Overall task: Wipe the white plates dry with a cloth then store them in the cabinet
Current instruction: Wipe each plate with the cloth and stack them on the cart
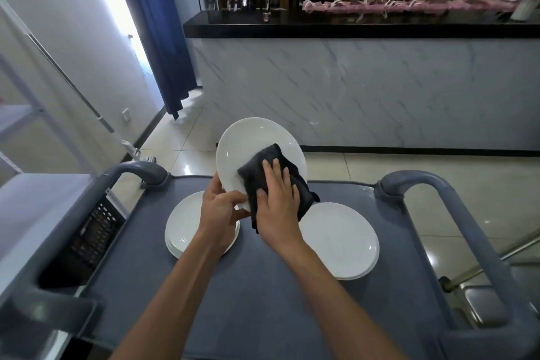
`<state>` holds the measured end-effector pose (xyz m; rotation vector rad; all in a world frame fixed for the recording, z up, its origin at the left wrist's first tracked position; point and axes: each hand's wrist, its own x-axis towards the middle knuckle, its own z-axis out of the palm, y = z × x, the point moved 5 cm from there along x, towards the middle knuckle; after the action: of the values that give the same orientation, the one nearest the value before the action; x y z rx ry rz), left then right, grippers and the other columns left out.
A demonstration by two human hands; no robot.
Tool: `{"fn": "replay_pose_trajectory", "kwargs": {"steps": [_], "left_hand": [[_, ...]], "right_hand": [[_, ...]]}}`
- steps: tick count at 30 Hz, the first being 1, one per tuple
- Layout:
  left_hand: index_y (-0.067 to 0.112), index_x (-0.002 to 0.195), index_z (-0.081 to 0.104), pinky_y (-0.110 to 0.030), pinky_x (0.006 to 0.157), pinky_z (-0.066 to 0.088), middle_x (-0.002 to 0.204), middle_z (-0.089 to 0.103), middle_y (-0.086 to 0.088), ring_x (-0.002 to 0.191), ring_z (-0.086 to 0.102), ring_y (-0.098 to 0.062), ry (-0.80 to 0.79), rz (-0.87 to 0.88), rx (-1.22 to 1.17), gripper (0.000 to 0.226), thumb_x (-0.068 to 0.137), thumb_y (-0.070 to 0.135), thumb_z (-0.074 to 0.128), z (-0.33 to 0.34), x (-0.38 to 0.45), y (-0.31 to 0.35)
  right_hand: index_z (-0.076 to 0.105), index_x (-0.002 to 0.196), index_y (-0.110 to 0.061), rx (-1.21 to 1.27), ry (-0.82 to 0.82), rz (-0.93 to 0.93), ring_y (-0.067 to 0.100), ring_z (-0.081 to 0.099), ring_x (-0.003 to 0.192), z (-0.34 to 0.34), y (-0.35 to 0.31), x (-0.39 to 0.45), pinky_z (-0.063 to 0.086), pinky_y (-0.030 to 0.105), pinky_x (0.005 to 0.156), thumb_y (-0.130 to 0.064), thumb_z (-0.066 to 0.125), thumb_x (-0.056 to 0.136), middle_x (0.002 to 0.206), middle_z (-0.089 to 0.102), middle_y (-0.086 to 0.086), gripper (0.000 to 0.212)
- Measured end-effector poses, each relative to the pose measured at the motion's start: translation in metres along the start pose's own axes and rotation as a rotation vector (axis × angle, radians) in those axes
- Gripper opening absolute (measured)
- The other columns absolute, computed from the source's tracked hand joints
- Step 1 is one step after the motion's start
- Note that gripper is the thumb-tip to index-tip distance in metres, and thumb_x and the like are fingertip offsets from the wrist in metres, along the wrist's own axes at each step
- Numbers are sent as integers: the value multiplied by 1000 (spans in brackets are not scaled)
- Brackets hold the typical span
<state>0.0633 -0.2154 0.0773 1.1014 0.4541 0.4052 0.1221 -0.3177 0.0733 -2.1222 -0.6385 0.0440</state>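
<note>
The left hand grips the low rim of a tilted white plate, held above the grey cart. The right hand presses a dark cloth flat against it. Plate stacks lie at 9 o'clock and 3 o'clock; a marble-fronted counter stands at 12.

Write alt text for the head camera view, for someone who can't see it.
A person's left hand grips the lower rim of a tilted white plate while the right hand presses a dark cloth against its face. Below, a grey cart holds a stack of white plates on the left and more plates on the right.
</note>
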Motion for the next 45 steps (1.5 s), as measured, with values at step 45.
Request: {"fn": "replay_pose_trajectory", "kwargs": {"steps": [45], "left_hand": [[11,111,66,-41,64,54,98,72,-8,87,65,-29,-124,-118,95,59,55,-2,55,-2,1,-10]], "right_hand": [[20,158,-17,125,292,100,16,20,151,-65,80,14,15,13,112,-18,52,102,165,20,1,65]]}}
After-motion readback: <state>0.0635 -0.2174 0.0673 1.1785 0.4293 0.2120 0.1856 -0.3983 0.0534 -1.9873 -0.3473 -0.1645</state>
